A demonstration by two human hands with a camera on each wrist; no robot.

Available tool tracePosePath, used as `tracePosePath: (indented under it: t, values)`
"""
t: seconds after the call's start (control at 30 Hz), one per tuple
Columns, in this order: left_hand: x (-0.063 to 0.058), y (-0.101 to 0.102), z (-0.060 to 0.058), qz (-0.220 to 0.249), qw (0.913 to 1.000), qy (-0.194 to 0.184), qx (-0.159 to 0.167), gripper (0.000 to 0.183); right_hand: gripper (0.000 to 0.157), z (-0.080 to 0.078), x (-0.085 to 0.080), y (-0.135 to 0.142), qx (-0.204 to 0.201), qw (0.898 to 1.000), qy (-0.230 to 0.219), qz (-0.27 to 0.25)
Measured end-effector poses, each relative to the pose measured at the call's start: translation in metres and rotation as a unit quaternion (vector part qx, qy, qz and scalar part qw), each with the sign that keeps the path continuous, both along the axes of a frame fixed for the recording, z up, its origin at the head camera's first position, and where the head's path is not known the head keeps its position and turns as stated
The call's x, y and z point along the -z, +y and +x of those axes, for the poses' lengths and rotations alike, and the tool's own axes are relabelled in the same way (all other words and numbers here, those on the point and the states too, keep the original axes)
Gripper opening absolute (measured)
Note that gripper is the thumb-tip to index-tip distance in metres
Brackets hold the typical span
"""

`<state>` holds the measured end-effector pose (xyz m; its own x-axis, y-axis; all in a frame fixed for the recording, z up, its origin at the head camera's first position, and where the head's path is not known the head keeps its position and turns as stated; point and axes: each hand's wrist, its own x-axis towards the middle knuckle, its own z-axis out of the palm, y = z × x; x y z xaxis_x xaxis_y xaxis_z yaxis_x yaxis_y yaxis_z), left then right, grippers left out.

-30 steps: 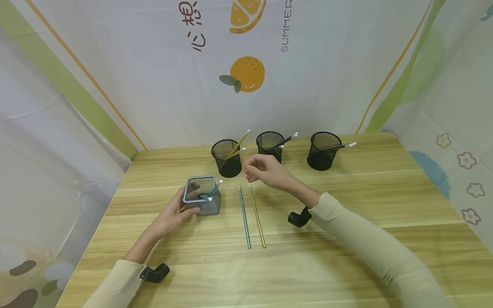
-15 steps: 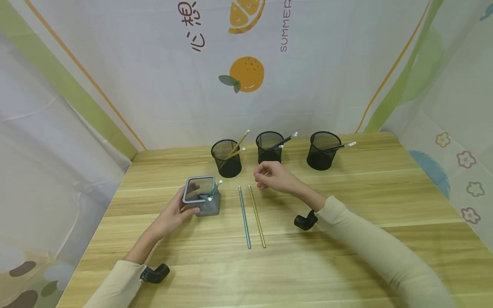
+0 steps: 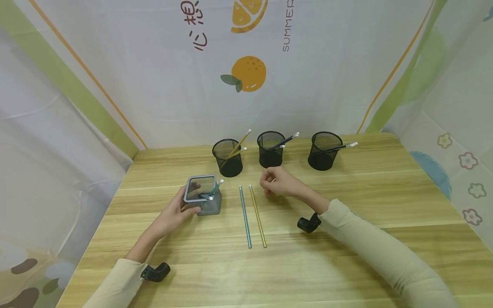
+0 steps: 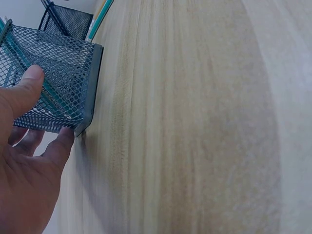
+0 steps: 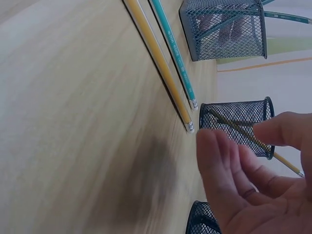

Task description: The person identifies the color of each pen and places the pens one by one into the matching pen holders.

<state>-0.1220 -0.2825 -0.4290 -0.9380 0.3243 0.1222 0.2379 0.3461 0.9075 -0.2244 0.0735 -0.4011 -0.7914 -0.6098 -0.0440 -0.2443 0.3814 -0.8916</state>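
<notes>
My left hand (image 3: 173,216) holds a grey square mesh pencil holder (image 3: 209,208), thumb on one side and fingers on the other. Green pencils (image 4: 51,95) lean inside it, their white erasers above the rim. A teal pencil (image 3: 245,218) and a yellow pencil (image 3: 257,217) lie side by side on the wooden table, to the right of the holder. Just right of the yellow pencil's eraser end, my right hand (image 3: 283,182) hovers with loosely bent fingers. In the right wrist view its thumb stands apart from the fingers (image 5: 209,165), and nothing is between them.
Three round black mesh cups stand along the back: the left cup (image 3: 231,167) with yellow pencils, the middle cup (image 3: 271,159) with dark blue ones, the right cup (image 3: 321,161) with black ones. A printed curtain (image 3: 316,77) hangs behind the table (image 3: 215,273).
My right hand has moved right and a little nearer to me, away from in front of the middle cup. The left hand, the pencil holder and the lying pencils have stayed put.
</notes>
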Motion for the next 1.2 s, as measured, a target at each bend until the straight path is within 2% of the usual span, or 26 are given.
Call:
tracePosePath:
  t: [0.3, 0.53, 0.97, 1.2]
  values:
    - [0.0, 0.0, 0.0, -0.003, 1.0, 0.001, -0.002, 0.074, 0.013, 0.002, 0.001, -0.006, 0.017, 0.998, -0.044, 0.036]
    - [0.0, 0.001, -0.001, -0.004, 1.0, 0.002, -0.003, 0.075, 0.017, 0.005, 0.003, -0.014, 0.029, 0.996, -0.038, 0.071]
    - [0.0, 0.001, 0.0, -0.001, 1.0, -0.001, -0.004, 0.075, 0.019, 0.012, -0.002, -0.024, 0.017, 0.996, -0.061, 0.062]
    - [0.0, 0.001, -0.001, -0.001, 1.0, 0.003, -0.003, 0.074, 0.019, 0.009, 0.004, -0.027, 0.025, 0.993, -0.048, 0.105]
